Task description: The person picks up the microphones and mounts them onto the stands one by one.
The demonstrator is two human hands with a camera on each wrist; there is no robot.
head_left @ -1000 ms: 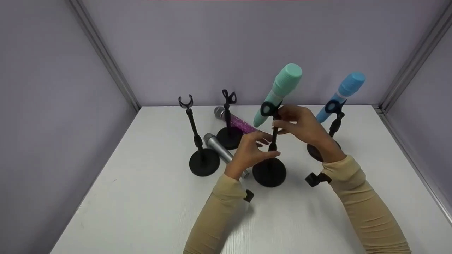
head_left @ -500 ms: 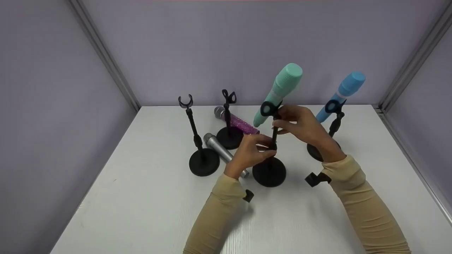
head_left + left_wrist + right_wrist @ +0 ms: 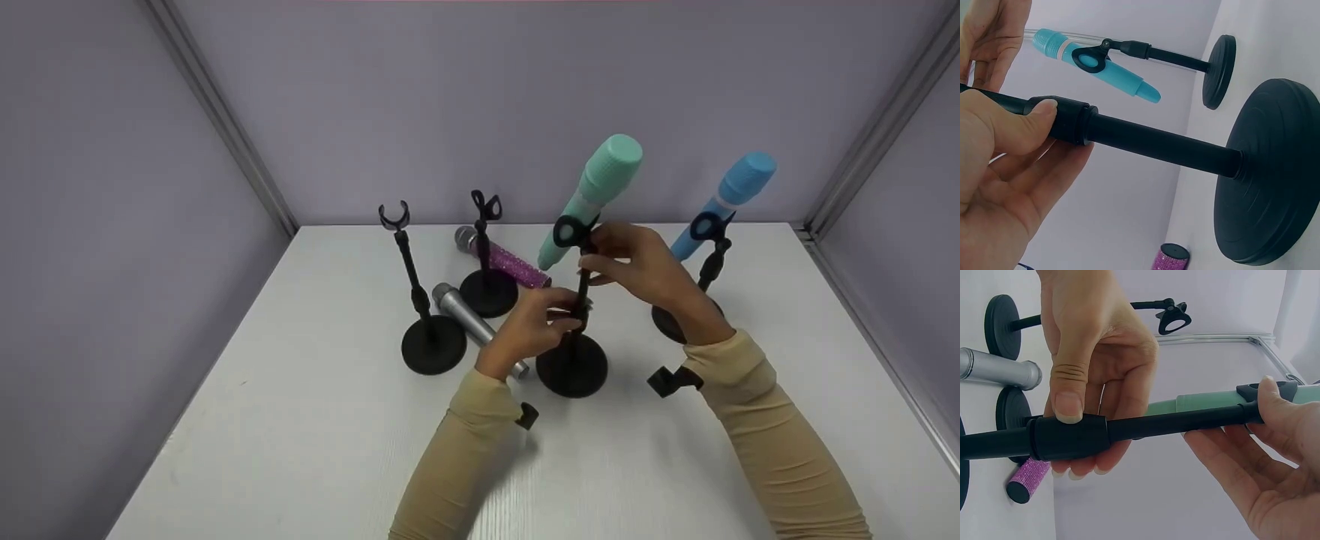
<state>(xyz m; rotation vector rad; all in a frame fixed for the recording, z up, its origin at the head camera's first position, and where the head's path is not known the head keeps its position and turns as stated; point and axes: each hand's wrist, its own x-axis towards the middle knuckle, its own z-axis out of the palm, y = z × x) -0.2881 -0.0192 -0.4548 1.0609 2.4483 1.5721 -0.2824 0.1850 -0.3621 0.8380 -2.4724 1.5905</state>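
A black microphone stand (image 3: 573, 367) stands upright on the table, its clip holding a mint-green microphone (image 3: 609, 174) that leans up to the right. My left hand (image 3: 531, 328) grips the thick collar (image 3: 1069, 437) of the pole between thumb and fingers. Higher up, my right hand (image 3: 637, 266) pinches the thin pole just below the clip, as the right wrist view also shows. A silver microphone (image 3: 466, 315) lies on the table, partly behind my left hand. Behind it, a pink glittery microphone (image 3: 517, 268) lies behind another stand's pole.
On the right, a blue microphone (image 3: 742, 184) sits in the clip of a second stand (image 3: 712, 266), partly hidden by my right hand. Two stands with bare clips, a left one (image 3: 433, 345) and a back one (image 3: 487, 292), stand on the white table (image 3: 300, 420). Grey walls enclose it.
My left thumb and fingers have closed in from beside the pole onto its collar. The right hand, the stand and the mint-green microphone have stayed in place.
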